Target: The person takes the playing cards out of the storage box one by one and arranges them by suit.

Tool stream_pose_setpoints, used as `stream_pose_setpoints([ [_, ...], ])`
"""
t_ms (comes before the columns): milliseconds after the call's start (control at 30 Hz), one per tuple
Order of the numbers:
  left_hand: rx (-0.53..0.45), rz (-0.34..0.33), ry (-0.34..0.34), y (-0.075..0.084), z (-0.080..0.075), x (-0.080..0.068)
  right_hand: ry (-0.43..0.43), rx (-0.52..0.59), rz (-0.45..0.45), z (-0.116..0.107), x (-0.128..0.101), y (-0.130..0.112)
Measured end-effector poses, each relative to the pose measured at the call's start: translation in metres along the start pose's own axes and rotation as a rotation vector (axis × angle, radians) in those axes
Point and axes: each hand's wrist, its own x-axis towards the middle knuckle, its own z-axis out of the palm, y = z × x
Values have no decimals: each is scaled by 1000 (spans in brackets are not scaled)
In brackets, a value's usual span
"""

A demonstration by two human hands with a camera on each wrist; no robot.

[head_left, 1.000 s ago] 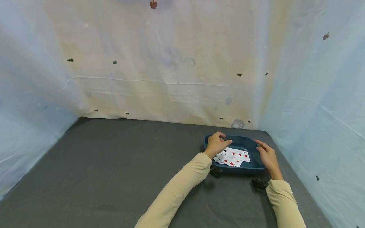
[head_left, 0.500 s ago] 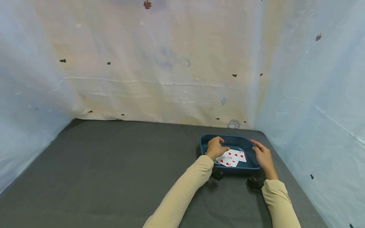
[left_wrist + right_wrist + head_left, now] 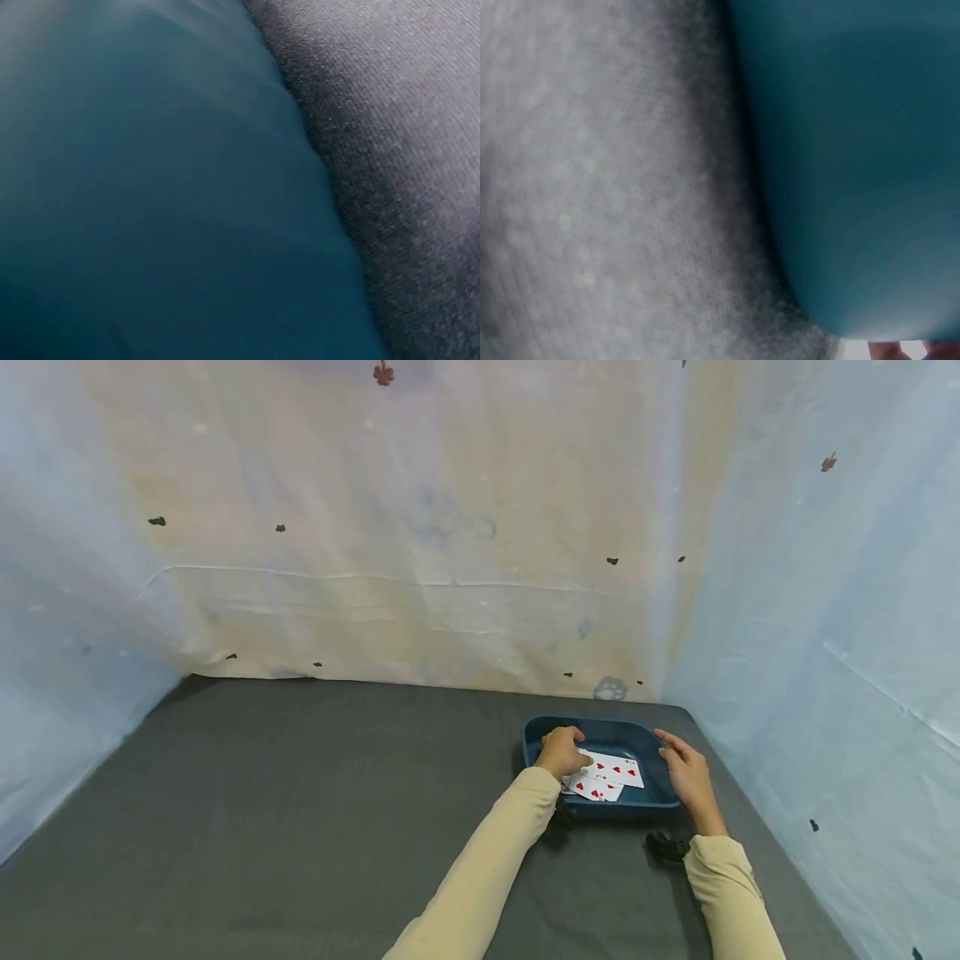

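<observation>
A dark blue tray sits on the grey table cover near the far right corner. Several playing cards with red hearts lie face up inside it. My left hand grips the tray's left rim, its thumb reaching in over the cards. My right hand holds the right rim with its fingers laid along the edge. The left wrist view shows only the tray's blue outer wall up close, and the right wrist view shows the same wall, both blurred.
The grey cloth covers the whole table, stretching wide to the left of the tray. Pale fabric walls close in the back and both sides; the right wall stands close beside the tray.
The head view has drifted slightly. Both hands stay on the tray's rims, and the left hand has settled a little lower on its edge. The tray has not visibly moved.
</observation>
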Motion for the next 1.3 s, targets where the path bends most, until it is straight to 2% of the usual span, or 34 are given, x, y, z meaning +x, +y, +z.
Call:
stream_pose_setpoints([
  [133,91,44,-21,1,0,1,10,-11,-27,0,0,1],
  [233,137,38,-52,1,0,0,2,-14,-37,0,0,2],
  [400,168,-11,-85,1,3,1,5,-7,-43,0,0,3],
  [633,236,-84,-49,-1,4,1,-1,-7,-35,0,0,3],
  [767,264,-107,-54,-1,4,-1,-3,-7,-28,0,1,2],
  [1000,237,-137,-95,0,0,-3,-7,-9,-10,1,3,2],
  [1300,166,-128,-63,2,-3,-4,-22,2,-24,0,1,1],
])
